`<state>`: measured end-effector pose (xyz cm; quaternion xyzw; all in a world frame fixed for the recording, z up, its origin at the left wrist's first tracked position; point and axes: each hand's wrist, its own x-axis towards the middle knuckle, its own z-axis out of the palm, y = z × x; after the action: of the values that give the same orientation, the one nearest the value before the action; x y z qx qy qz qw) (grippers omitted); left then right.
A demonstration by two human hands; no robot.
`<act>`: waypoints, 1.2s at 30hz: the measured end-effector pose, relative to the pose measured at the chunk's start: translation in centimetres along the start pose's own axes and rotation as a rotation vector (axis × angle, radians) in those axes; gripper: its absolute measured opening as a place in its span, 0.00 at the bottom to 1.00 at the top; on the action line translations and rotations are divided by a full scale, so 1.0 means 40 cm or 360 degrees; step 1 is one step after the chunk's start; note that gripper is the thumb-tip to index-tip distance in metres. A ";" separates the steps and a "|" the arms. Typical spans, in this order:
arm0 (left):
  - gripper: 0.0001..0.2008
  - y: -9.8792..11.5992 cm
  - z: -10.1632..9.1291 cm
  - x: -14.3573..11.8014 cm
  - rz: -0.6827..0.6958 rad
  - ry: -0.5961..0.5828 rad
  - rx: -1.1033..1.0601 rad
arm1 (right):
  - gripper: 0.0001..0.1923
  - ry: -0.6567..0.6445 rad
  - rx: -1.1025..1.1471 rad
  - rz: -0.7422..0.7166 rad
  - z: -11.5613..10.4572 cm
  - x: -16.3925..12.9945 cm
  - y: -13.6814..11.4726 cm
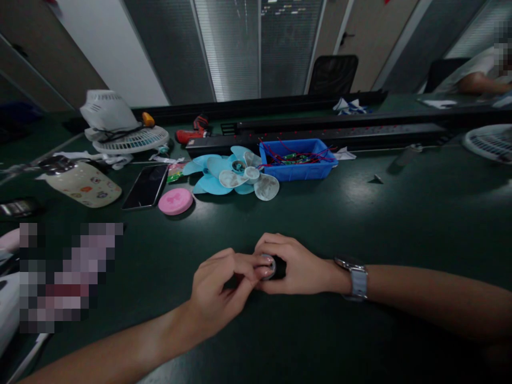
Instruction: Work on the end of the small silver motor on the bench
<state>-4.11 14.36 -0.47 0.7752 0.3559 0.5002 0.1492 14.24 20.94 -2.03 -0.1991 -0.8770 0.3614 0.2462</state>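
Observation:
Low over the dark green table point(160, 266), both of my hands meet at a small round part with a pale rim point(274, 265). My right hand point(302, 264) curls round it from the right, thumb and fingers closed on its sides. The fingertips of my left hand point(218, 282) pinch together at its near left side. Fingers cover most of the part, so its exact kind cannot be made out. Beyond the hands lie light blue fan blades point(214, 173) and a greyish, translucent fan blade point(266, 186).
A blue bin point(300, 169) holds wires and small green boards. Leftward are a pink round case point(176, 201), a phone point(146, 186), a patterned bottle point(86, 184) and a white fan point(110, 114). A red drill point(192, 133) lies behind. Another person's arm point(480, 82) shows far right.

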 end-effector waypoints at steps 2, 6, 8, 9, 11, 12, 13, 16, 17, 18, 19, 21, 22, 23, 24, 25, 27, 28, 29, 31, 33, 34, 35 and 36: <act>0.10 -0.001 0.001 0.002 -0.0007 0.0027 0.0009 | 0.12 -0.0002 -0.0015 0.0007 -0.001 0.000 -0.002; 0.11 -0.007 0.000 0.001 0.0016 0.0073 0.0036 | 0.13 -0.0026 -0.0029 0.0010 -0.004 0.002 -0.003; 0.11 -0.011 -0.002 -0.003 0.0013 0.0114 0.0034 | 0.15 -0.0043 -0.0037 0.0023 -0.006 0.003 -0.003; 0.11 -0.013 -0.003 -0.005 -0.0014 0.0142 0.0030 | 0.16 -0.0053 -0.0042 0.0031 -0.007 0.003 -0.004; 0.12 -0.018 -0.003 -0.008 -0.0157 0.0242 0.0032 | 0.17 -0.0061 -0.0043 0.0039 -0.009 0.003 -0.005; 0.12 -0.022 -0.002 -0.008 -0.0266 0.0300 0.0033 | 0.16 -0.0065 -0.0041 0.0043 -0.010 0.003 -0.006; 0.12 -0.027 0.000 -0.006 -0.0380 0.0359 0.0030 | 0.16 -0.0068 -0.0039 0.0045 -0.011 0.003 -0.007; 0.11 -0.048 0.005 0.004 -0.0698 0.0434 -0.0032 | 0.15 -0.0078 -0.0020 0.0045 -0.014 0.002 -0.011; 0.11 -0.058 0.007 0.008 -0.0794 0.0426 -0.0079 | 0.15 -0.0080 -0.0012 0.0047 -0.015 0.001 -0.012; 0.11 -0.067 0.007 0.011 -0.0886 0.0414 -0.0132 | 0.15 -0.0077 -0.0005 0.0046 -0.015 0.001 -0.012; 0.11 -0.077 0.008 0.014 -0.0971 0.0394 -0.0185 | 0.15 -0.0073 0.0001 0.0044 -0.015 0.002 -0.013; 0.12 -0.093 0.007 0.017 -0.1097 0.0356 -0.0265 | 0.16 -0.0068 0.0005 0.0046 -0.015 0.002 -0.013; 0.12 -0.099 0.007 0.018 -0.1133 0.0340 -0.0282 | 0.16 -0.0068 0.0009 0.0042 -0.014 0.002 -0.013; 0.12 -0.103 0.007 0.018 -0.1154 0.0328 -0.0285 | 0.15 -0.0071 0.0015 0.0038 -0.014 0.003 -0.012; 0.12 -0.107 0.007 0.017 -0.1162 0.0319 -0.0281 | 0.15 -0.0072 0.0019 0.0036 -0.014 0.003 -0.012; 0.12 -0.109 0.007 0.017 -0.1157 0.0313 -0.0272 | 0.15 -0.0070 0.0021 0.0033 -0.014 0.003 -0.012; 0.11 -0.110 0.008 0.015 -0.1123 0.0300 -0.0259 | 0.15 -0.0063 0.0020 0.0032 -0.013 0.002 -0.011; 0.11 -0.110 0.008 0.014 -0.1106 0.0291 -0.0253 | 0.15 -0.0063 0.0020 0.0034 -0.013 0.002 -0.012; 0.11 -0.110 0.008 0.013 -0.1095 0.0282 -0.0245 | 0.15 -0.0062 0.0021 0.0036 -0.014 0.002 -0.012; 0.11 -0.110 0.008 0.012 -0.1085 0.0264 -0.0220 | 0.15 -0.0065 0.0027 0.0035 -0.014 0.001 -0.014; 0.11 -0.110 0.008 0.011 -0.1074 0.0248 -0.0190 | 0.15 -0.0069 0.0022 0.0041 -0.015 0.001 -0.016; 0.10 -0.111 0.007 0.010 -0.1066 0.0242 -0.0177 | 0.15 -0.0073 0.0018 0.0048 -0.016 0.002 -0.016; 0.10 -0.111 0.007 0.010 -0.1057 0.0234 -0.0169 | 0.15 -0.0075 0.0016 0.0054 -0.016 0.002 -0.017; 0.10 -0.111 0.008 0.010 -0.1049 0.0228 -0.0161 | 0.15 -0.0077 0.0018 0.0056 -0.016 0.002 -0.017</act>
<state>-5.53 17.79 -2.95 0.5728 0.5717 0.4953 0.3158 14.43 20.89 -1.11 -0.2045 -0.8770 0.3753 0.2197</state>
